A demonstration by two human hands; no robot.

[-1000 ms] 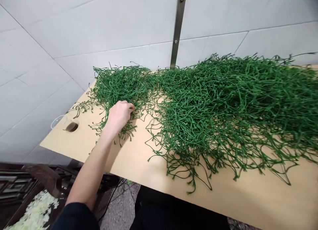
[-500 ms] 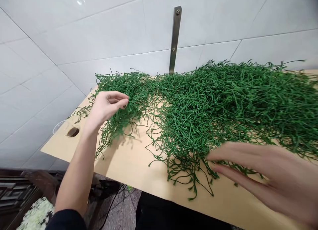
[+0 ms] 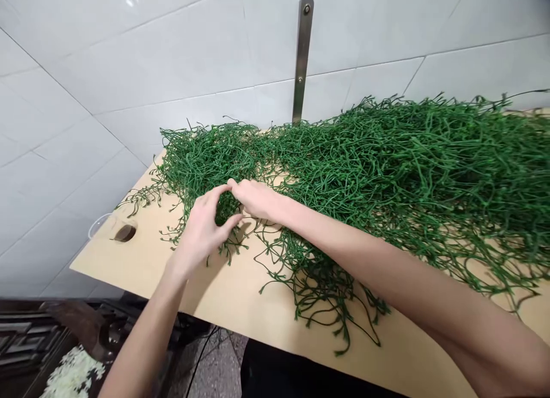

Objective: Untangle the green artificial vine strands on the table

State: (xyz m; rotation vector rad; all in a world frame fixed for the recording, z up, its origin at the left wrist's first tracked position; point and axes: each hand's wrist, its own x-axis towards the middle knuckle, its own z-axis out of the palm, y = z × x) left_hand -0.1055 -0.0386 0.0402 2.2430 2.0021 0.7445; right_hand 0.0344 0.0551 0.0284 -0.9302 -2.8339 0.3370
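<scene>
A big tangle of thin green artificial vine strands (image 3: 387, 174) covers most of a light wooden table (image 3: 240, 300). A smaller clump of the same strands (image 3: 201, 152) lies at its left end. My left hand (image 3: 201, 229) curls round a tuft at the near edge of that clump, thumb and fingers pinching it. My right hand (image 3: 255, 197) reaches across from the right, its fingers closed on the same tuft and touching my left fingertips.
A round hole (image 3: 125, 233) is cut in the table's left corner, next to a clear plastic rim (image 3: 99, 223). A metal bracket (image 3: 301, 60) runs up the white tiled wall. Dark furniture and pale flowers (image 3: 71, 375) lie below left.
My left hand lifted a tuft, then came back down near the table. My right hand entered from the right and crossed over to grip the same tuft beside my left hand.
</scene>
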